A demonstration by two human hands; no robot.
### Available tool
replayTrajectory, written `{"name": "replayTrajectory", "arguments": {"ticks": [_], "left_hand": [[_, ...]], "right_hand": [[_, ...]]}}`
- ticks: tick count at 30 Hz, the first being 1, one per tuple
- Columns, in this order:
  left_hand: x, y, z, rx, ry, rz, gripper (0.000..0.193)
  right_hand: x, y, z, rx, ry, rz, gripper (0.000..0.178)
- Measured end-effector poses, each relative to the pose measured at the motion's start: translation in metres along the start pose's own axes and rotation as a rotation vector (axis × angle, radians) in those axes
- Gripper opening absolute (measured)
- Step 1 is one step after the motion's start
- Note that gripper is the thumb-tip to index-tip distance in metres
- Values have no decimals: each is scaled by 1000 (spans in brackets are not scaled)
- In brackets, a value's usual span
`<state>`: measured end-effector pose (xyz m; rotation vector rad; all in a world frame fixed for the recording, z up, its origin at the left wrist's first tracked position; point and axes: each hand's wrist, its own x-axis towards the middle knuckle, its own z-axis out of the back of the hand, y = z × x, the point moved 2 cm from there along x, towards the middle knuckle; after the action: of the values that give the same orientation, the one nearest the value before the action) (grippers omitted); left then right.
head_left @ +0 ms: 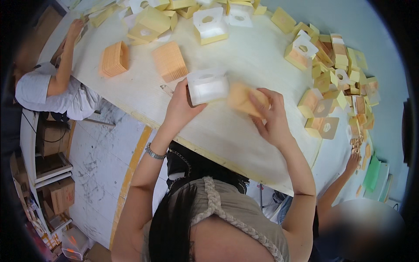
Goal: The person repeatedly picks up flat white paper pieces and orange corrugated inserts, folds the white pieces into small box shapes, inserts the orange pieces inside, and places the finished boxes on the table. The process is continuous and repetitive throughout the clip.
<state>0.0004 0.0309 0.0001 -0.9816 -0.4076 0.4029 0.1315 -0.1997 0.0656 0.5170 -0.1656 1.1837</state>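
- The left hand (181, 107) holds an open box (207, 89), its white inside showing, near the edge of the bench (244, 144).
- A watch (155, 151) circles the left wrist.
- The right hand (273, 120) grips an orange piece (245, 99), blurred, just beside the box.
- Two orange stacks (170, 62) stand beyond the left hand, apart from each other.
- Yellow boxes (150, 24) crowd the far side; a heap (345, 83) lies to the right.
- Co-workers (41, 89) sit at left and right.
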Motion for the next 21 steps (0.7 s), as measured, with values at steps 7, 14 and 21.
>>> {"name": "replayTrajectory", "arguments": {"ticks": [7, 14, 21], "left_hand": [[-7, -2, -11, 19, 142, 10, 87], [-7, 1, -9, 71, 82, -3, 86], [-4, 3, -8, 24, 127, 43, 80]], "right_hand": [[59, 33, -22, -61, 183, 347, 32], [39, 14, -39, -127, 227, 394, 36], [39, 4, -38, -76, 92, 449, 28]]}}
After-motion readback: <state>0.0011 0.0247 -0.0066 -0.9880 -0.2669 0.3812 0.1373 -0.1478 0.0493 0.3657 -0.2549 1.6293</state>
